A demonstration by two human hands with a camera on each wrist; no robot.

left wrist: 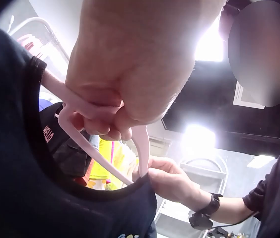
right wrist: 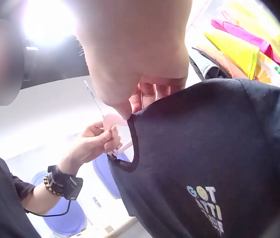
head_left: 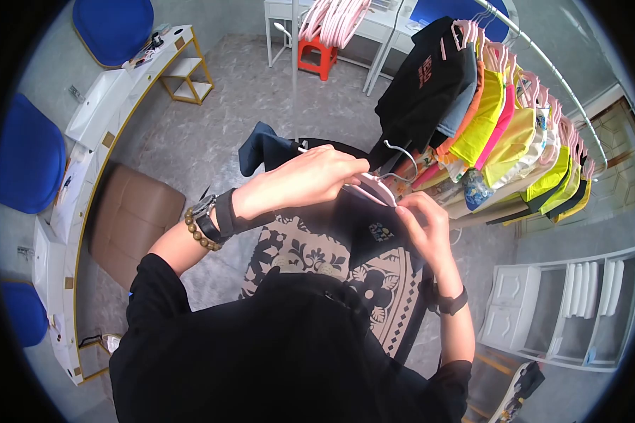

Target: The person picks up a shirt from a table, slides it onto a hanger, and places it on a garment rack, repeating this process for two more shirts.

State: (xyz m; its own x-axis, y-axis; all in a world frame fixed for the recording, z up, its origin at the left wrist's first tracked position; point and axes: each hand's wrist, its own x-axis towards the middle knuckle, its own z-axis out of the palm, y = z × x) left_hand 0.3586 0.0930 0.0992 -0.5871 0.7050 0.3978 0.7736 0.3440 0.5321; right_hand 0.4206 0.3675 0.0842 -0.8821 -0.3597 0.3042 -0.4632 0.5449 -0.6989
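My left hand grips a pink clothes hanger near its middle, fingers curled round it below the hook. A dark navy T-shirt hangs from the hanger, with small coloured lettering on its chest. One side of the neckline lies over a hanger arm in the left wrist view. At the opposite side of the neckline, my right hand pinches the shirt's edge between thumb and fingers, right by the other hanger arm. Much of the hanger inside the shirt is hidden.
A rail of coloured clothes on pink hangers stands close on the right. Spare pink hangers hang at the back above a red stool. Left are a brown seat and a long counter; a white shelf stands right.
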